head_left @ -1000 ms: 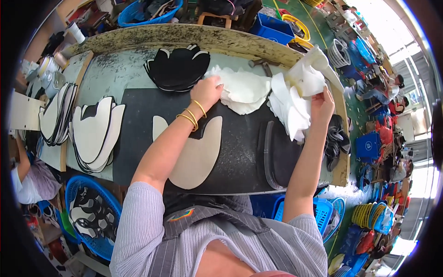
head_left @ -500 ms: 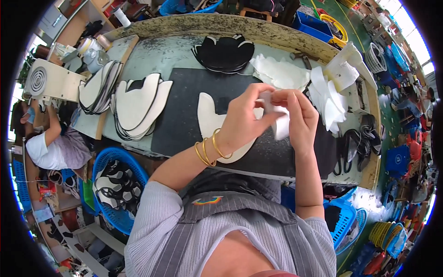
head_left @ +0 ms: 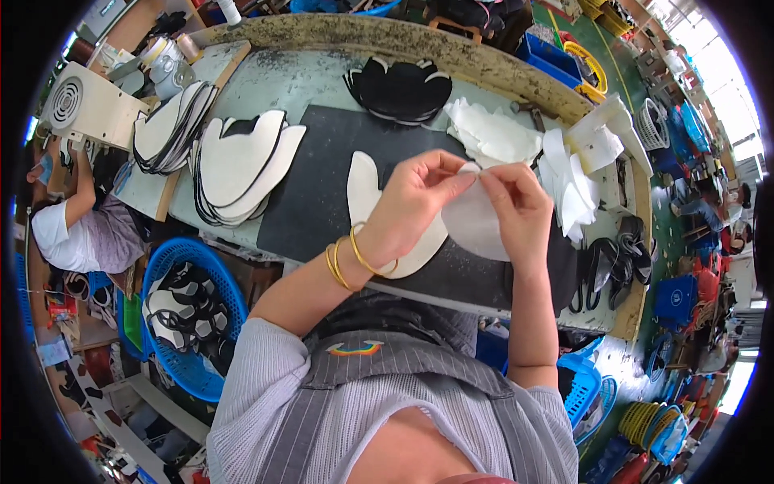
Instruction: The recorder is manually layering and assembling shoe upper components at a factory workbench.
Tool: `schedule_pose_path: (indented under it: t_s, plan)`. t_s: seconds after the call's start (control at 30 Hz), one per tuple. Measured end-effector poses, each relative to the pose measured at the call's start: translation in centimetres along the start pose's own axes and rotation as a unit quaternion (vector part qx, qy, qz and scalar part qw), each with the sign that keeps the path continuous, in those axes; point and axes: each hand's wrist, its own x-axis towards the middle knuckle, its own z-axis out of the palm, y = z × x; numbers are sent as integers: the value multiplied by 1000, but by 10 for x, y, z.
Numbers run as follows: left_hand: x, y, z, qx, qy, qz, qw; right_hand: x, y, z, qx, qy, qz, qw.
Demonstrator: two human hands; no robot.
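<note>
Between the fingertips of my left hand (head_left: 413,200) and my right hand (head_left: 517,211), a thin white rounded sheet (head_left: 473,222) hangs down. Both hands pinch it at its top edge, close together. Beneath my left hand lies a white notched cut piece (head_left: 363,179) on the black mat (head_left: 302,181), partly hidden by the hand and wrist. Behind the mat sits a stack of black cut pieces (head_left: 399,90). Thin white sheets (head_left: 493,133) are piled at the back right, with more loose white pieces (head_left: 566,179) to the right.
Stacks of white, dark-edged pieces (head_left: 238,165) lie left of the mat. A pale machine (head_left: 101,105) stands farther left, near another person (head_left: 93,230). Scissors (head_left: 592,274) rest at the right edge. Blue baskets (head_left: 173,254) flank the bench; a worn wooden rim (head_left: 355,34) bounds its back.
The white sheet, crumpled or folded between my fingers before, now hangs spread out and flat. My fingertips have come together at its top edge. The whole view has shifted slightly.
</note>
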Motion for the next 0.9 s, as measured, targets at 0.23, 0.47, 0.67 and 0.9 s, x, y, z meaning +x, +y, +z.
schedule_pose_path:
  t_s: [0.23, 0.47, 0.67, 0.9]
  plan:
    - [7, -8, 3, 502, -81, 461, 727, 22, 35, -18, 310, 30, 302, 901]
    - [25, -25, 13, 341, -258, 333, 840, 44, 119, -85, 303, 367, 269, 837]
    - [139, -46, 0, 114, -14, 107, 988, 7, 145, -188, -135, 589, 101, 790]
    - [129, -63, 24, 586, -89, 422, 686, 1, 67, -121, 198, 421, 183, 866]
